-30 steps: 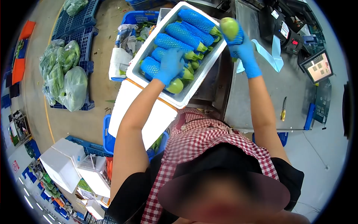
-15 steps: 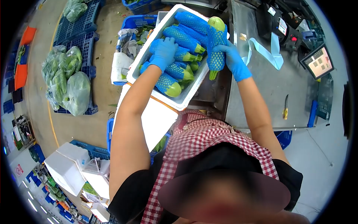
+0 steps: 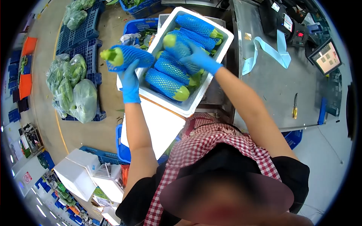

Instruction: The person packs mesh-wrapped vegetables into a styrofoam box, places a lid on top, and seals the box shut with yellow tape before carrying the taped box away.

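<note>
My left hand (image 3: 131,84), in a blue glove, is closed around a zucchini (image 3: 115,57) in a blue foam net sleeve, lifted past the left rim of the white foam box (image 3: 184,111). Over the middle of that box, my gloved right hand (image 3: 201,60) grips another netted zucchini (image 3: 171,42), somewhat blurred by motion. Several more netted zucchini lie in the box, among them one at the near end (image 3: 166,83) and one at the far end (image 3: 198,25). Their pale green ends stick out of the nets.
On the right, a metal table (image 3: 271,90) carries a knife (image 3: 295,107), a light blue strip (image 3: 271,47), a black machine (image 3: 277,19) and a screen (image 3: 325,58). Bagged green vegetables (image 3: 83,98) rest on blue pallets at left. White foam boxes (image 3: 71,171) stand lower left.
My left hand has gone from inside the box to its left, raising a zucchini. My right hand has carried its zucchini from the box's right rim leftward over the middle.
</note>
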`<act>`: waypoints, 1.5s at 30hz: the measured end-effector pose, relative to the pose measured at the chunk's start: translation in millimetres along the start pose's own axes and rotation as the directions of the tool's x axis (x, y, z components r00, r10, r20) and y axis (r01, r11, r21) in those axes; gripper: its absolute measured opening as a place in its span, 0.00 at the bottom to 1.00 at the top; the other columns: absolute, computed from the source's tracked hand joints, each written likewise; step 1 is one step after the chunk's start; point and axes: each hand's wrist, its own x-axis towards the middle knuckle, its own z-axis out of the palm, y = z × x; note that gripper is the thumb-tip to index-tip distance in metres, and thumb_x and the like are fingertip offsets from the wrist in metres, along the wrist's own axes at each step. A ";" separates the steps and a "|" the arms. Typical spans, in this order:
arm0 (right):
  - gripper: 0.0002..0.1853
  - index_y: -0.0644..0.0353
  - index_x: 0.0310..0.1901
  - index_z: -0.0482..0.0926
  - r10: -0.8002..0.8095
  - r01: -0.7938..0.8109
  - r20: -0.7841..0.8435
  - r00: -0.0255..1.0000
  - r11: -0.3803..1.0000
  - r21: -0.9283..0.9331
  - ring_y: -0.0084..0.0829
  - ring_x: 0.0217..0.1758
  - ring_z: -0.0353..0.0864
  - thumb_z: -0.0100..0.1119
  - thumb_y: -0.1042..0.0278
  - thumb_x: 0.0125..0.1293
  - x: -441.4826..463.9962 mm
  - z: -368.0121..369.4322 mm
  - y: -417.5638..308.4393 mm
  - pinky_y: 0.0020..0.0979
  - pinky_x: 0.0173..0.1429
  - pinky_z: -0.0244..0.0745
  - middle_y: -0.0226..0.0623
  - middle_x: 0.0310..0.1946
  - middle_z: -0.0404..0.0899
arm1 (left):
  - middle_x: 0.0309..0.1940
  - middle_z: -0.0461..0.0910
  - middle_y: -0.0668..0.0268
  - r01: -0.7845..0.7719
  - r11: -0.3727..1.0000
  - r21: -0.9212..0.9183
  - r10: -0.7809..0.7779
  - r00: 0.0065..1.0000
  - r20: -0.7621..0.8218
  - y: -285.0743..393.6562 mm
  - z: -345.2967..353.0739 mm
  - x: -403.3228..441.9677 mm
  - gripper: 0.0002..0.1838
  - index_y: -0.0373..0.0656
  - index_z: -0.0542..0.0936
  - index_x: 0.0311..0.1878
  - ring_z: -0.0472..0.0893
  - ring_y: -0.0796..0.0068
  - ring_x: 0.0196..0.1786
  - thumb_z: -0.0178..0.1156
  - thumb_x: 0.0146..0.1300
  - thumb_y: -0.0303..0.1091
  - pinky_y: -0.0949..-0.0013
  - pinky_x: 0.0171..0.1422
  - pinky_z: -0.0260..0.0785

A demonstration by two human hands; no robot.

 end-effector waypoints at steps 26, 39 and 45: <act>0.24 0.63 0.56 0.68 0.157 -0.030 -0.635 0.756 0.978 0.206 0.22 0.39 0.70 0.53 0.78 0.55 -142.1 -79.9 19.6 0.24 0.47 0.69 0.35 0.46 0.73 | 0.58 0.62 0.51 -0.462 0.236 0.855 -0.146 0.853 0.501 -151.6 182.2 -66.8 0.37 0.38 0.60 0.63 0.60 0.47 0.61 0.57 0.54 0.50 0.49 0.64 0.52; 0.29 0.47 0.68 0.52 -0.141 -0.066 -0.199 0.970 0.635 -0.769 0.43 0.72 0.44 0.39 0.50 0.67 -44.4 -73.8 50.9 0.50 0.71 0.36 0.42 0.68 0.49 | 0.66 0.54 0.51 -0.678 0.081 0.731 -0.144 0.718 0.681 -174.0 158.6 -62.2 0.35 0.38 0.55 0.67 0.53 0.50 0.68 0.48 0.61 0.49 0.45 0.70 0.37; 0.29 0.49 0.67 0.54 -0.168 -0.053 -0.190 0.967 0.598 -0.800 0.42 0.72 0.47 0.39 0.49 0.67 -50.5 -81.5 51.8 0.51 0.71 0.36 0.42 0.68 0.52 | 0.66 0.55 0.52 -0.726 0.119 0.677 -0.152 0.661 0.735 -173.1 154.1 -63.6 0.36 0.38 0.58 0.65 0.54 0.54 0.68 0.51 0.59 0.50 0.47 0.70 0.37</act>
